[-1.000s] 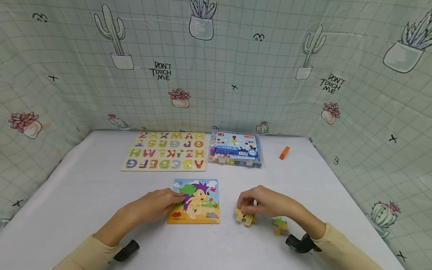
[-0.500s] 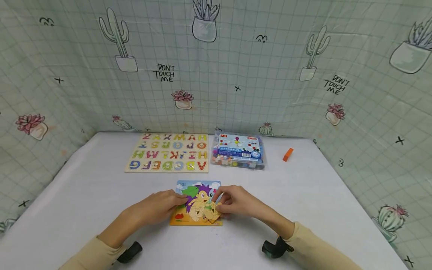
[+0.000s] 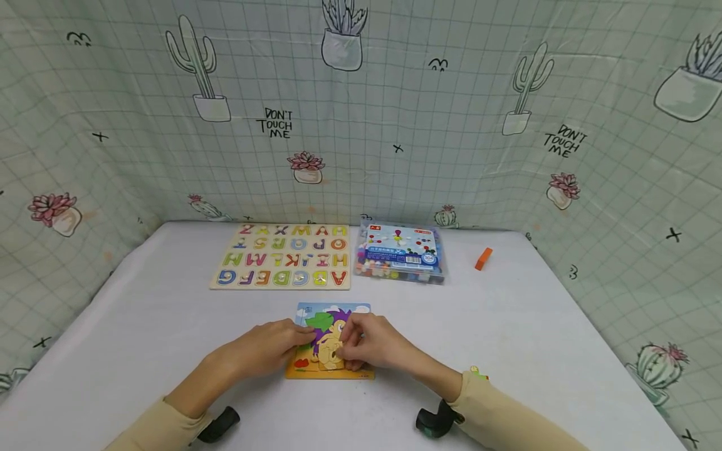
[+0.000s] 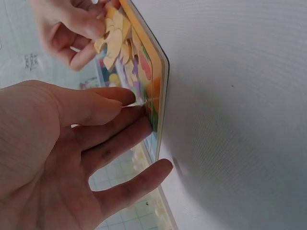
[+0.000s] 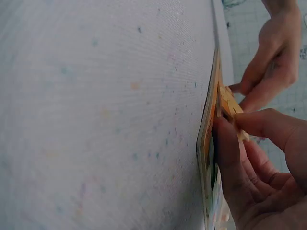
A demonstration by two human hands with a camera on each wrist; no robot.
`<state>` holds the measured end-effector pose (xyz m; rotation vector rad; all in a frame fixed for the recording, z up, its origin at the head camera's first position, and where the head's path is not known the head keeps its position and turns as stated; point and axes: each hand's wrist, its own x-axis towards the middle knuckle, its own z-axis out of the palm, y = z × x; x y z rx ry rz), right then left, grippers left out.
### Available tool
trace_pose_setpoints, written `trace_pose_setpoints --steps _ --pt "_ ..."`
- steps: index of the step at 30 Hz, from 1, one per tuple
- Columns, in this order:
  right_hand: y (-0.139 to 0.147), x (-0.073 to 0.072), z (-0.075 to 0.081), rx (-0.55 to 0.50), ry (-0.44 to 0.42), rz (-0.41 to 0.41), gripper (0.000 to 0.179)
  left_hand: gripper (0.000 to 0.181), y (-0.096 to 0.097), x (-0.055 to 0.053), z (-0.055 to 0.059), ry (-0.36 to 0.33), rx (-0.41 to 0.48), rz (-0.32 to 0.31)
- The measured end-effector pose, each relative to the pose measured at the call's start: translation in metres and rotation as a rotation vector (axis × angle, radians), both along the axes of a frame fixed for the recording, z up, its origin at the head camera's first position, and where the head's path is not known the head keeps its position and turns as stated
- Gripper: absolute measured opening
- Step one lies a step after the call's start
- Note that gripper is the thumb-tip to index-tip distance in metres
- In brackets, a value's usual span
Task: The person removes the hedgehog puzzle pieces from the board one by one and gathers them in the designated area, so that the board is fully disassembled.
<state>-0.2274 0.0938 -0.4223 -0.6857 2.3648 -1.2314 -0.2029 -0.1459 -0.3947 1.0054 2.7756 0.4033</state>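
Note:
A hedgehog jigsaw puzzle board (image 3: 361, 374) lies flat near the middle of the table. My left hand (image 3: 265, 347) rests on its left side, fingers extended, with fingertips touching the board in the left wrist view. Over the lower part of the picture, my right hand (image 3: 375, 341) pinches a yellow puzzle piece (image 4: 115, 43) between thumb and fingers. That piece is tilted above the board, and the right fingers hide part of it in the head view. Another puzzle piece (image 3: 478, 372), green and yellow, lies on the table, mostly hidden by the right forearm.
Behind the puzzle lie a wooden alphabet board (image 3: 282, 257) and a clear plastic box (image 3: 400, 254) of colourful parts. A small orange block (image 3: 483, 259) sits farther right. A patterned cloth (image 3: 361, 113) encloses the back and sides of the white table (image 3: 141, 326).
My right hand has carried the yellow puzzle piece leftward from the table to over the puzzle board. My left hand keeps its place on the board. The view has shifted slightly.

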Motion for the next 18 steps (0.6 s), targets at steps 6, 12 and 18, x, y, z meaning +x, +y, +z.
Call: trace_pose_setpoints --steps 6,12,18 --pt "-0.004 0.002 0.002 0.207 0.216 -0.017 0.021 0.031 0.001 0.000 -0.003 0.011 -0.035 -0.005" --pt "-0.003 0.007 0.007 0.302 0.421 0.055 0.018 0.032 0.003 0.001 -0.004 0.004 -0.044 -0.007" --pt "0.002 0.018 0.021 0.511 0.700 0.424 0.031 0.037 0.002 0.002 0.000 0.001 -0.052 0.009"
